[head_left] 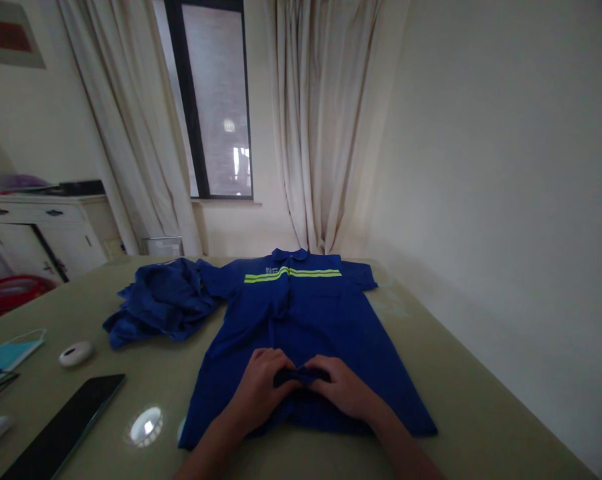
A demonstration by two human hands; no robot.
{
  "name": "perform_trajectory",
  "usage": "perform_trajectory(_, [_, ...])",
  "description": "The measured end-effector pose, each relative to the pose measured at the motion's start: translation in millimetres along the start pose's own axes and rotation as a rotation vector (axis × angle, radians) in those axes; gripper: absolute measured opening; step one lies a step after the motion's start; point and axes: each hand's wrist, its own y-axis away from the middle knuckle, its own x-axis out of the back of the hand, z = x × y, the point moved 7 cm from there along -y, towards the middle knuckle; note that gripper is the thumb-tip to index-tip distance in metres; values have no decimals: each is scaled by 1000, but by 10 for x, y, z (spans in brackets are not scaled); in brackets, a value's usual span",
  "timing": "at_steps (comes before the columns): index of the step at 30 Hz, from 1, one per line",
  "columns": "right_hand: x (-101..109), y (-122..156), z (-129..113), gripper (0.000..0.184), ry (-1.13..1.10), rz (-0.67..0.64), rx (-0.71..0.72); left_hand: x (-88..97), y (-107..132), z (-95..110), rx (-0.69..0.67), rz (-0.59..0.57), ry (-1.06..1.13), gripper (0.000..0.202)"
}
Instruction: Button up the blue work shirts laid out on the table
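Observation:
A blue short-sleeved work shirt (325, 320) lies spread on the table, its collar at the far end and its hem towards me. Two yellow-green stripes cross its chest. Near the hem, at the middle of the front, my left hand (267, 383) pinches a raised fold of the cloth between thumb and fingers. My right hand (341, 387) grips the same fold from the other side, with its fingertips close to those of the left. What lies inside the fold is hidden.
A crumpled heap of blue cloth (161, 303) touches the shirt's left sleeve side. On the table's (145, 380) left are a black phone (65, 427), a small white rounded case (75, 354) and a light-blue face mask (8, 360). A wall (521, 233) borders the right edge.

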Motion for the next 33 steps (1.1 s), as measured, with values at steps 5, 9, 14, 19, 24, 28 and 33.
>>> perform_trajectory(5, [16, 43, -78, 29, -12, 37, -40, 11, 4, 127, -133, 52, -199, 14])
perform_trajectory(9, [49, -2, -83, 25, 44, 225, -66, 27, 45, 287, -303, 76, -342, 15])
perform_trajectory(14, [33, -27, -4, 31, -47, 287, -91, 19, 54, 295, -303, 83, -364, 13])
perform_trajectory(19, [14, -28, 80, 32, -62, 289, -73, -46, 49, 167, -128, 59, -191, 8])
perform_trajectory(24, [41, -4, 118, 25, -125, 279, -100, -77, 52, 89, 16, 43, -5, 15])
perform_trajectory(28, [47, 8, 27, 19, -128, 247, -105, -41, 61, 113, 36, 49, 92, 21])
perform_trajectory(33, [47, 15, -63, 11, -86, 311, -91, -45, 65, 170, 1, 43, 54, 29])
